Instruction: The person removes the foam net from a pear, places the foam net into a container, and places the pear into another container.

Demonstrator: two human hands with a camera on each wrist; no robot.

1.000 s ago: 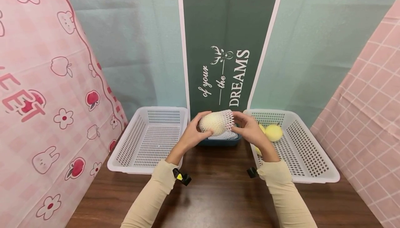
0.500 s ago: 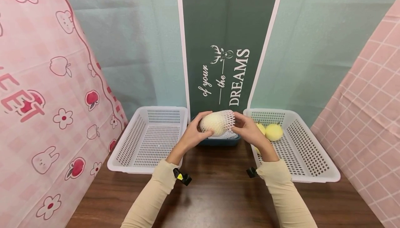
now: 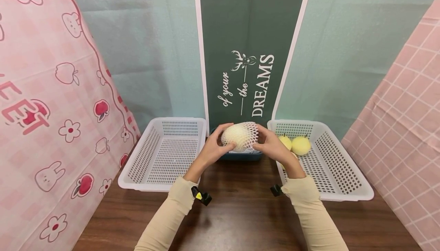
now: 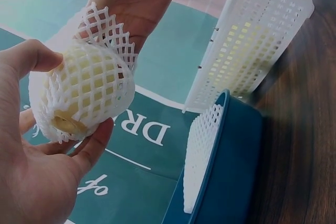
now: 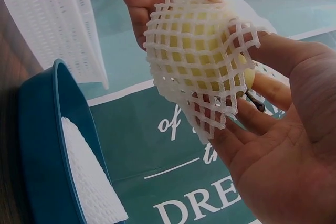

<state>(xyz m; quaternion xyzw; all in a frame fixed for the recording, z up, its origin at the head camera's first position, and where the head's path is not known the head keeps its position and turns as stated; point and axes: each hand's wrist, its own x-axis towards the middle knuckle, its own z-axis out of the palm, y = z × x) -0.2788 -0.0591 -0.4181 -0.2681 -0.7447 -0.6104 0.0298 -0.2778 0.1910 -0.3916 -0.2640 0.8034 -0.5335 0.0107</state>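
Observation:
A round yellow pear [image 5: 248, 76] sits inside a white foam net sleeve [image 3: 248, 133], and its dark stem shows at the net's loose end in the right wrist view. My left hand [image 3: 212, 148] grips the pear through the net, thumb in front and fingers beneath. At the other end, my right hand [image 3: 274, 144] holds the net's loose edge between thumb and fingers. Both hands are above a blue basin [image 4: 231, 156], where more white foam netting [image 4: 202, 153] lies. Part of the pear is hidden by the net and my fingers.
A white perforated basket [image 3: 161, 186] stands at the left. Several yellow pears [image 3: 301, 146] lie in another white basket [image 3: 343, 196] at the right. Brown wooden table [image 3: 240, 212] spans the front, and cloth curtains [image 3: 165, 52] hang behind and at both sides.
My right hand has shifted slightly, its thumb now lower on the net's edge. The netted pear has moved a little to the right, and the loose end looks shorter. My left hand keeps its grip.

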